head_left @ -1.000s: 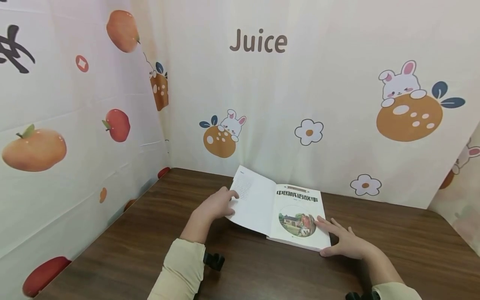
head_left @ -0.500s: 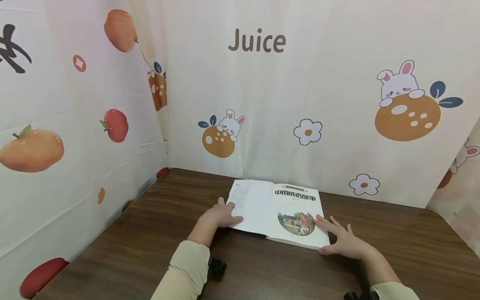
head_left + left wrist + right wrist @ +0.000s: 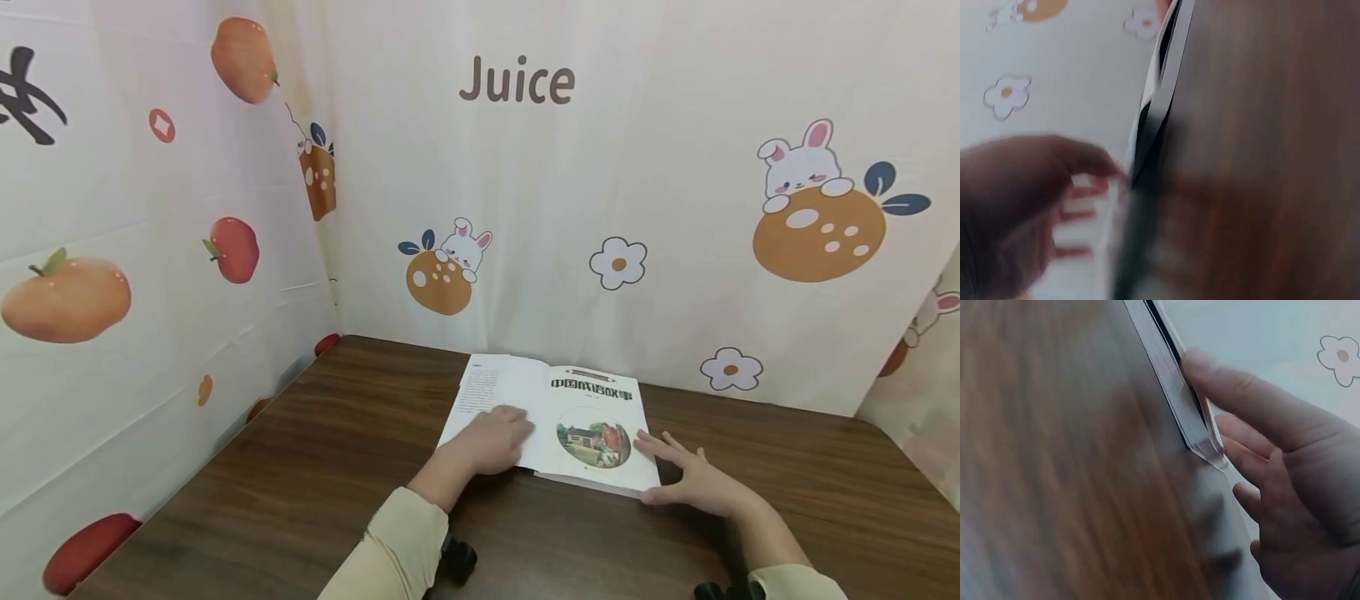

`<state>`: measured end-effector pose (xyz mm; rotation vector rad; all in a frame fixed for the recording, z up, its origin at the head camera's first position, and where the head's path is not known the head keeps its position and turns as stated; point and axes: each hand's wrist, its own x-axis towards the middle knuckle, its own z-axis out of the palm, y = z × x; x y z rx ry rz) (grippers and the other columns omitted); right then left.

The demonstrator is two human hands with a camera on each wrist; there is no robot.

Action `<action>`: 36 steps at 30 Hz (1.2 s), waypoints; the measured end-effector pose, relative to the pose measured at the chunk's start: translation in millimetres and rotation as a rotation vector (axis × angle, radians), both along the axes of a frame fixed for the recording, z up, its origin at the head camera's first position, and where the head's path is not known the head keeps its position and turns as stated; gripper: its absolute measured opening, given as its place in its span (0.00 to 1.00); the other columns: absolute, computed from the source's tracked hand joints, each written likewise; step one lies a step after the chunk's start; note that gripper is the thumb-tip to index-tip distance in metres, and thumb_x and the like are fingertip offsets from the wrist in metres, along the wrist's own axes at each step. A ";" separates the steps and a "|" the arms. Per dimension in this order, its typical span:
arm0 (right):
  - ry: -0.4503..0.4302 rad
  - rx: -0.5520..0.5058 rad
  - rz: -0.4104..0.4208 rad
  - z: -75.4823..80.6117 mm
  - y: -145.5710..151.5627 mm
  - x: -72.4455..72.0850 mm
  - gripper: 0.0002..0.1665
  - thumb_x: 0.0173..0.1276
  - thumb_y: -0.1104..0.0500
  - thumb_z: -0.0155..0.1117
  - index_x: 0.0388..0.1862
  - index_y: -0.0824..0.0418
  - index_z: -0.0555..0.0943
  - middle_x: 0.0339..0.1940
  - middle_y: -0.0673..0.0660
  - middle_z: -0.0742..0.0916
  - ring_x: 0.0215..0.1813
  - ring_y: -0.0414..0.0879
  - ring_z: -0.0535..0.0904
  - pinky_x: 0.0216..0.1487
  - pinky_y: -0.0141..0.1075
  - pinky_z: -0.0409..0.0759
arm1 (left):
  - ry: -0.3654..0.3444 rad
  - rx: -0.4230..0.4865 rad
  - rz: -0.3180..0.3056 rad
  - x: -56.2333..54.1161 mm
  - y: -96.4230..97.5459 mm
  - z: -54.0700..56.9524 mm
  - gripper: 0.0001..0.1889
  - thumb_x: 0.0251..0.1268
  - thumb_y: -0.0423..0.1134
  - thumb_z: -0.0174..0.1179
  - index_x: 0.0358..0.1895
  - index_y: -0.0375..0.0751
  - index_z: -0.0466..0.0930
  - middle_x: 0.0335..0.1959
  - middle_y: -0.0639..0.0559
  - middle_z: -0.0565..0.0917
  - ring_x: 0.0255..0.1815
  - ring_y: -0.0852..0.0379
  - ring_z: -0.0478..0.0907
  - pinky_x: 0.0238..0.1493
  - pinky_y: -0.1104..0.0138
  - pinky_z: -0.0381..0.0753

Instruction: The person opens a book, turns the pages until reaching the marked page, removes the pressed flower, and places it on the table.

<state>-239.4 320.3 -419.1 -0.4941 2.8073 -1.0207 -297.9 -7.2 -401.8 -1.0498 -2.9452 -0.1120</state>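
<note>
As it lies open, a book shows a round painting

Where a dark brown table, streaked with wood grain, meets a softly creased printed cloth, the book sits close to that cloth, at five o'clock from the centre of the head view. Its right side is a thick, square-cornered block of white paper; its left side is thinner, with fine print towards ten o'clock. Chunky dark Chinese characters run above the painting, a circle of house, greenery and red.

At the book's eight o'clock, the left hand lies palm down on the left page, fingers stretched across it (the left wrist view blurs them). At four o'clock, the right hand is spread, its thumb touching the near corner and a fingertip at the right edge. Cream fabric sleeves cover the forearms.
</note>
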 end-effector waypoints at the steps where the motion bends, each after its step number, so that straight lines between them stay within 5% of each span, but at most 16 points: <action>1: -0.003 -0.002 -0.007 0.6 0.9 0.2 0.45 0.51 0.51 0.72 0.66 0.65 0.66 0.69 0.68 0.62 0.69 0.73 0.39 0.55 0.70 0.25 | 0.007 0.023 -0.065 1.8 5.2 -0.8 0.19 0.66 0.41 0.49 0.59 0.49 0.73 0.63 0.53 0.69 0.66 0.54 0.61 0.62 0.59 0.61; 3: -0.007 -0.011 -0.024 1.6 2.4 0.8 0.42 0.53 0.51 0.71 0.65 0.65 0.68 0.69 0.68 0.63 0.69 0.72 0.40 0.56 0.69 0.27 | -0.011 0.080 -0.142 6.2 12.8 -2.7 0.19 0.69 0.44 0.47 0.61 0.49 0.72 0.64 0.54 0.69 0.68 0.57 0.59 0.64 0.65 0.59; 5: -0.007 -0.020 -0.040 1.9 4.1 0.9 0.41 0.54 0.51 0.70 0.64 0.65 0.69 0.68 0.68 0.64 0.69 0.72 0.41 0.57 0.69 0.29 | -0.048 0.109 -0.157 10.5 18.8 -4.0 0.19 0.70 0.47 0.47 0.61 0.51 0.72 0.64 0.53 0.69 0.67 0.57 0.60 0.64 0.66 0.59; 11: -0.013 -0.044 -0.061 0.3 6.7 0.7 0.40 0.54 0.51 0.70 0.64 0.64 0.70 0.68 0.66 0.65 0.70 0.70 0.42 0.59 0.67 0.31 | -0.107 0.114 -0.077 17.7 26.8 -10.0 0.22 0.67 0.55 0.48 0.62 0.57 0.72 0.64 0.50 0.68 0.66 0.55 0.62 0.61 0.65 0.63; 16: -0.026 -0.047 -0.042 -1.4 7.7 -1.2 0.39 0.54 0.52 0.70 0.64 0.62 0.70 0.69 0.65 0.65 0.70 0.70 0.41 0.59 0.67 0.29 | -0.057 0.098 -0.029 17.6 32.6 -13.4 0.26 0.62 0.62 0.50 0.61 0.60 0.74 0.62 0.49 0.69 0.63 0.52 0.64 0.57 0.62 0.68; 23: 0.004 -0.051 -0.054 -2.7 9.9 -0.6 0.40 0.53 0.51 0.71 0.64 0.62 0.71 0.68 0.65 0.66 0.70 0.71 0.42 0.59 0.67 0.30 | 0.032 0.072 -0.037 17.4 40.4 -17.0 0.31 0.54 0.69 0.51 0.58 0.59 0.76 0.63 0.54 0.70 0.61 0.52 0.65 0.55 0.60 0.69; 30: 0.057 -0.024 -0.179 -6.3 4.3 -3.5 0.37 0.54 0.46 0.69 0.62 0.58 0.73 0.65 0.67 0.69 0.68 0.70 0.53 0.57 0.68 0.51 | 0.091 0.057 0.016 18.7 43.4 -20.3 0.35 0.49 0.76 0.46 0.57 0.64 0.76 0.62 0.59 0.71 0.60 0.53 0.65 0.48 0.56 0.68; 36: 0.101 -0.062 -0.236 -8.3 -0.9 -5.3 0.37 0.57 0.45 0.67 0.62 0.61 0.72 0.63 0.69 0.72 0.64 0.69 0.61 0.56 0.64 0.60 | 0.170 0.040 0.043 19.8 45.6 -23.7 0.31 0.56 0.74 0.40 0.54 0.65 0.78 0.59 0.60 0.74 0.58 0.55 0.67 0.48 0.57 0.69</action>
